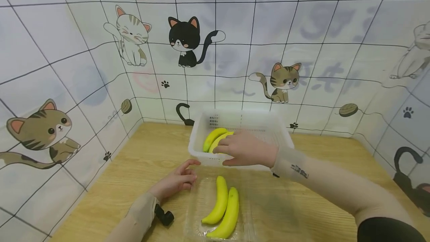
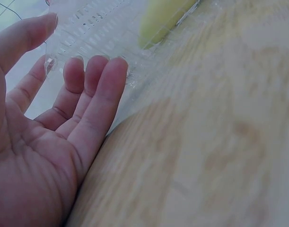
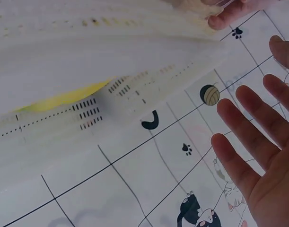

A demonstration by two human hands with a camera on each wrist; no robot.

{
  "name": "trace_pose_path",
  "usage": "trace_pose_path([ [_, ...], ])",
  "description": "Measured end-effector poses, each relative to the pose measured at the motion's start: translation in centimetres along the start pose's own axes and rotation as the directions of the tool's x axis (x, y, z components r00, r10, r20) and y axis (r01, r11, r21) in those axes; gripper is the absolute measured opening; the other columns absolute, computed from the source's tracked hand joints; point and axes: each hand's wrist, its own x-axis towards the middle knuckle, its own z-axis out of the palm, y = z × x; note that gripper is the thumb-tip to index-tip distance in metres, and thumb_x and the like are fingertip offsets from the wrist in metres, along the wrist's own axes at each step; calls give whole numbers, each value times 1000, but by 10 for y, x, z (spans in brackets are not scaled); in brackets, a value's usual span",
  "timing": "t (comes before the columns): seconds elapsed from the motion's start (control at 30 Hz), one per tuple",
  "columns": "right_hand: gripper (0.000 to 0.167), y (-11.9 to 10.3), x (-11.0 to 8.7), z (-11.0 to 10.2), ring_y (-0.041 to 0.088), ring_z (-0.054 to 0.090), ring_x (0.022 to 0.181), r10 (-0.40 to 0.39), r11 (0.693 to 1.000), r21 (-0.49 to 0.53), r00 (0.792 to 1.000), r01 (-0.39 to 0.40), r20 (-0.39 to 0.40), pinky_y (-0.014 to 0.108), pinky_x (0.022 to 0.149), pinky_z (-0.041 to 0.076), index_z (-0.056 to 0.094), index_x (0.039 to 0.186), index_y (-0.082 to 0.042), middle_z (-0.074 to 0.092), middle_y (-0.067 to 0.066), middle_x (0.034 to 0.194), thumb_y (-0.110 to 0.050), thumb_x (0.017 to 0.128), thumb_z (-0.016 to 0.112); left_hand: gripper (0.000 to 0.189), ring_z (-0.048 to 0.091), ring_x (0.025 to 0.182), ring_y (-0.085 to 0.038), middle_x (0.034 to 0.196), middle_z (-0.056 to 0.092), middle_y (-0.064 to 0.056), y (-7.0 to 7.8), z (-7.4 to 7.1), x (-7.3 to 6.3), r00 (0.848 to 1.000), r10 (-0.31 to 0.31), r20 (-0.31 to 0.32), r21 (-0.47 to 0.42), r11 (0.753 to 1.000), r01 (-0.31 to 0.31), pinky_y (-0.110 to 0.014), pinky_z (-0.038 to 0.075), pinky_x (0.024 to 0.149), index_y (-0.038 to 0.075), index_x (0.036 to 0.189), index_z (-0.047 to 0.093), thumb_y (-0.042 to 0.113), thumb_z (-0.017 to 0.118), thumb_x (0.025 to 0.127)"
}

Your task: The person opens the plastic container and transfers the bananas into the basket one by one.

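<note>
My right hand [image 1: 248,148] hovers above the front of a white plastic basket [image 1: 198,155], fingers spread with nothing in them. Yellow bananas [image 1: 213,137] lie at the basket's left side, partly hidden by that hand. Nearer to me, two bananas [image 1: 232,212] lie side by side in a clear plastic container [image 1: 190,216]. My left hand [image 1: 173,183] is at the container's left far corner with relaxed, slightly bent fingers. In the left wrist view, its fingertips [image 2: 117,71] are against or very close to the clear plastic wall; contact is hard to tell.
The container and basket stand on a wood-grain table [image 1: 161,141], the basket behind the container. A tiled wall covering [image 1: 231,62] with cartoon cats rises behind and on both sides. A small black device [image 1: 164,216] is at the left wrist.
</note>
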Motion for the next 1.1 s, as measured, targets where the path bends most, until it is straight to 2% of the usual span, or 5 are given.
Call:
trace_pose_path([
  [0.23, 39, -35, 2, 8, 6, 60, 88, -94, 995, 37, 995, 92, 38, 22, 69, 46, 65, 118, -21, 64, -9, 108, -41, 85, 73, 49, 56, 79, -18, 96, 51, -7, -1, -1, -4, 1000, 1, 5, -11, 1000, 0, -29, 48, 71, 17, 142, 33, 12, 56, 98],
  [0.47, 37, -60, 2, 20, 5, 57, 91, -221, 975, 12, 970, 221, 96, 20, 75, 45, 64, 117, -25, 62, -12, 110, -42, 85, 73, 52, 55, 81, -18, 98, 50, -8, 1, -2, -5, 1000, 4, -7, 2, 1000, -4, -29, 47, 71, 17, 142, 34, 15, 59, 97],
  [0.57, 37, -65, 2, 26, 4, 56, 94, -231, 973, 32, 963, 229, 141, 19, 76, 46, 65, 117, -27, 61, -13, 110, -40, 83, 75, 52, 55, 81, -18, 99, 50, -7, 1, -3, -5, 1000, -4, -13, -2, 1000, 4, -29, 47, 71, 18, 142, 35, 16, 61, 97],
  [0.77, 39, -67, 2, 40, 3, 57, 97, -216, 976, 63, 957, 208, 193, 20, 79, 46, 66, 116, -29, 62, -15, 111, -39, 81, 78, 54, 55, 80, -17, 97, 50, -7, 2, -1, -3, 1000, 8, 20, -15, 1000, -8, -28, 46, 70, 15, 144, 32, 15, 59, 98],
  [1.1, 35, -72, 7, 55, 3, 57, 94, -236, 971, 86, 957, 224, 167, 20, 78, 46, 68, 111, -29, 62, -16, 105, -34, 78, 79, 51, 55, 82, -18, 98, 51, -8, 2, -1, -2, 1000, -14, -2, 1, 1000, 14, -29, 47, 72, 20, 142, 35, 18, 60, 97],
])
